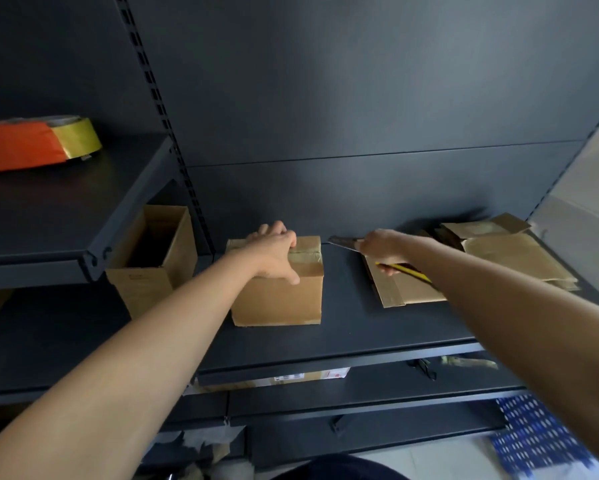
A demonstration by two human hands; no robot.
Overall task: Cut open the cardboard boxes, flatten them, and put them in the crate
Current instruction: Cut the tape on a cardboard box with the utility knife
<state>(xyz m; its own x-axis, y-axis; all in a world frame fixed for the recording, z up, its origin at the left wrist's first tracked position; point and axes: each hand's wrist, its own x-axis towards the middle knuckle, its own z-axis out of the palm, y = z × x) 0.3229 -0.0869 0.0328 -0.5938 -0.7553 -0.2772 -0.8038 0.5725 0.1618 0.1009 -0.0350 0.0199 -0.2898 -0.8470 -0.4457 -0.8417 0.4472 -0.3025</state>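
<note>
**Fingers (273, 230) clamped on the sealed box (280, 299), knife (343, 243) poised beside it**

The left hand (273, 251) lies over the top of the sealed box. Its fingers curl over the far top edge and the thumb presses on the near face, so the box is pinned to the shelf (377, 327). The right hand (381, 245) is wrapped round the yellow-and-black handle of the knife. The blade points left toward the box's upper right corner, near it but apart from it.

The box stands upright at the middle of the shelf, and the strip of tape (306, 254) across its top looks uncut. This is most likely the start of the cutting step for this box, with the hold made and the cut not yet begun.

To the right, flattened cardboard (512, 258) lies in a loose pile on the same shelf, which suggests some boxes are already flat but not yet put away. An open box (152, 258) stands to the left, partly under the upper shelf. A blue perforated shape at the lower right, on the floor, is probably the crate (537, 438), though it is blurred.

The next move calls for bringing the blade tip onto the tape at the right edge and drawing it along the seam. The cut should be shallow and aimed away from the holding hand. The left fingers sit close to the tape line, so they may need to shift aside before the blade passes.
</note>
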